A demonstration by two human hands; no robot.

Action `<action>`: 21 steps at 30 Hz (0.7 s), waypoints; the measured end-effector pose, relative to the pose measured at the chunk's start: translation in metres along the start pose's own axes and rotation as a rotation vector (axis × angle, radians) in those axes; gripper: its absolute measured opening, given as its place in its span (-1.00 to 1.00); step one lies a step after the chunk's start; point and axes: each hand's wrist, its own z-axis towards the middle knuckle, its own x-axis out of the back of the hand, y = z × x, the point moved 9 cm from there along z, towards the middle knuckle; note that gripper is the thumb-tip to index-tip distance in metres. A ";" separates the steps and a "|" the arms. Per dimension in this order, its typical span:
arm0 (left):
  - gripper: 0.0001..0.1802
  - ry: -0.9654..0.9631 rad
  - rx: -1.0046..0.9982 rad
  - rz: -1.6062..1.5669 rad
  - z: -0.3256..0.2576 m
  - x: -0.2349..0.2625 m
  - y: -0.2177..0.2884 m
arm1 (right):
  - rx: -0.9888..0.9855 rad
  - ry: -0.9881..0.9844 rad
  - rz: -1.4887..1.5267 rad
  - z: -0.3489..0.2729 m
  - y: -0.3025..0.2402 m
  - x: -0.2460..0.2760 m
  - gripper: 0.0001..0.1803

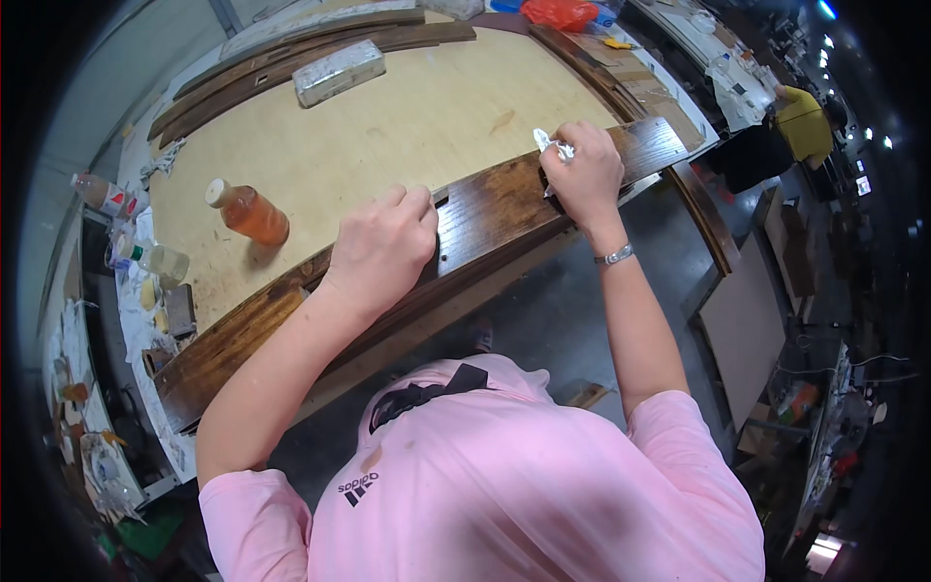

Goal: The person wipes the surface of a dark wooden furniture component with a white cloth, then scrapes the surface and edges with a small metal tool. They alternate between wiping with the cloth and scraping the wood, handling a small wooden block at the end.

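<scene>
A long, glossy dark-brown wooden board (495, 213) lies slantwise along the near side of the table, rising to the right. My left hand (383, 247) is closed at the middle of the board, knuckles up; its fingertips are hidden, and I cannot see what they hold, if anything. Towards the board's right end, my right hand (587, 175) is closed around a crumpled white wipe (553, 147), pressed down at the wood. A silver-coloured band (614, 254) circles the right wrist. Another brown board (233, 339) stretches to the lower left, partly behind my left forearm.
A bottle of amber liquid (250, 213) stands on the pale tabletop (417, 126). Farther back are a wrapped silvery block (339, 73) and brown wooden strips (281, 73). Clear bottles (150, 257) line the left edge. A person in yellow (805, 126) is at the far right.
</scene>
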 end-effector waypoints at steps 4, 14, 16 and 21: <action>-0.78 -0.009 -0.089 -0.010 -0.001 0.002 0.014 | 0.002 0.014 0.008 -0.001 0.001 0.001 -0.85; -0.88 -0.009 -0.062 -0.031 -0.001 0.002 0.007 | 0.001 -0.003 -0.009 0.000 0.002 -0.001 -0.86; -0.87 0.006 -0.078 -0.035 0.000 0.003 0.008 | 0.018 0.028 0.013 0.000 -0.001 0.002 -0.86; -0.87 -0.003 -0.060 -0.011 0.000 0.002 0.008 | -0.007 -0.010 -0.010 0.000 0.003 -0.001 -0.86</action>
